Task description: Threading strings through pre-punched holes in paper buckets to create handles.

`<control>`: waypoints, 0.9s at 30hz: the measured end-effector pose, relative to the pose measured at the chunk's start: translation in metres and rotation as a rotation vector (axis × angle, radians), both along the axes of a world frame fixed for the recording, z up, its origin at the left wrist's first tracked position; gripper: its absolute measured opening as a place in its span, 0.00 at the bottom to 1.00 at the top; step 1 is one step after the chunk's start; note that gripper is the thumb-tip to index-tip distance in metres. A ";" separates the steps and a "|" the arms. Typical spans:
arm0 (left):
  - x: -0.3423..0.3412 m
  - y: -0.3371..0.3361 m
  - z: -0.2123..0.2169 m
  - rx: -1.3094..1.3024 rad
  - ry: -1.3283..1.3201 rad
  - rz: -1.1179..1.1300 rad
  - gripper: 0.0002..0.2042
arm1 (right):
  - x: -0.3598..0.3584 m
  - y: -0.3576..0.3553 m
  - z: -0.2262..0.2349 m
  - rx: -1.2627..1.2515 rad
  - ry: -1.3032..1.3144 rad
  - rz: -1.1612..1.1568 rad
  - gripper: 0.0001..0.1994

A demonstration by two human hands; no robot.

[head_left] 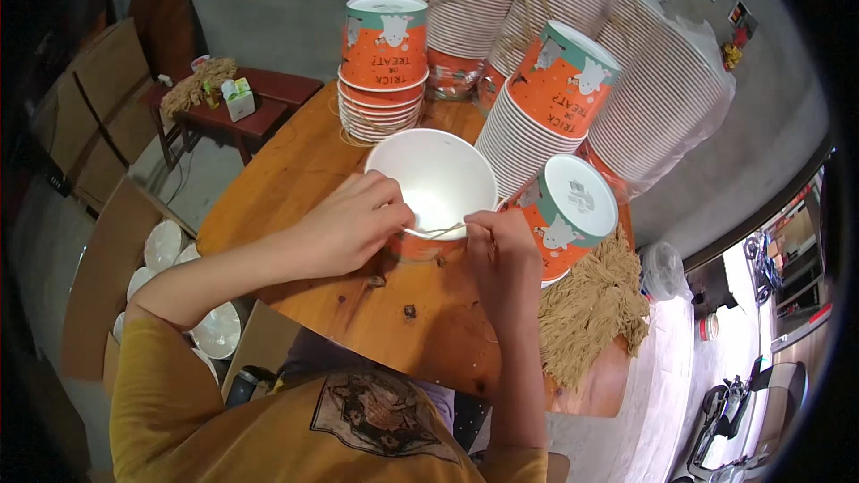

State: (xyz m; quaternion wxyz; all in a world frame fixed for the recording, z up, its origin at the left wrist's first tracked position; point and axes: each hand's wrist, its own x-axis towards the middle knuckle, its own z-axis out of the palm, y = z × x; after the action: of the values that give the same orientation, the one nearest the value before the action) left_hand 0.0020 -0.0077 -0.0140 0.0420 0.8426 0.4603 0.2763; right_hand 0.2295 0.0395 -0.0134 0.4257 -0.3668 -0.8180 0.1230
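A paper bucket (434,161), white inside and orange outside, stands upright on the wooden table in front of me. A thin tan cord (440,233) stretches across its near rim between my two hands. My left hand (358,219) is at the near left of the rim, fingers closed on one part of the cord. At the near right of the rim, my right hand (508,246) pinches the other part. The fingers hide where the cord meets the bucket wall. Beside my right hand, an upside-down orange and green bucket (573,224) rests tilted.
A tan cord bundle (591,317) lies at the table's right edge. Nested upside-down buckets (385,45) and a leaning stack (564,80) stand beyond, with tall wrapped stacks (662,80) behind. A carton (112,277) with buckets is at the left, near a dark red bench (277,85).
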 end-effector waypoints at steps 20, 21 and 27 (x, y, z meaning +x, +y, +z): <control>0.013 0.021 0.002 -0.227 0.013 0.363 0.07 | -0.053 0.029 0.004 -0.217 -0.401 0.022 0.11; 0.012 0.024 0.002 -0.286 0.078 0.374 0.07 | -0.054 0.032 0.004 -0.224 -0.410 0.052 0.11; 0.008 0.038 0.008 -0.358 0.264 0.371 0.11 | -0.059 0.036 0.007 -0.286 -0.431 0.087 0.12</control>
State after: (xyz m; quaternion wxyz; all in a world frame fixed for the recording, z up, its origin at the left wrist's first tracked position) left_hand 0.0103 0.0303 -0.0060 0.0784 0.7521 0.6493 0.0815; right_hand 0.1701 0.0755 -0.0066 0.1796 -0.4055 -0.8791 0.1745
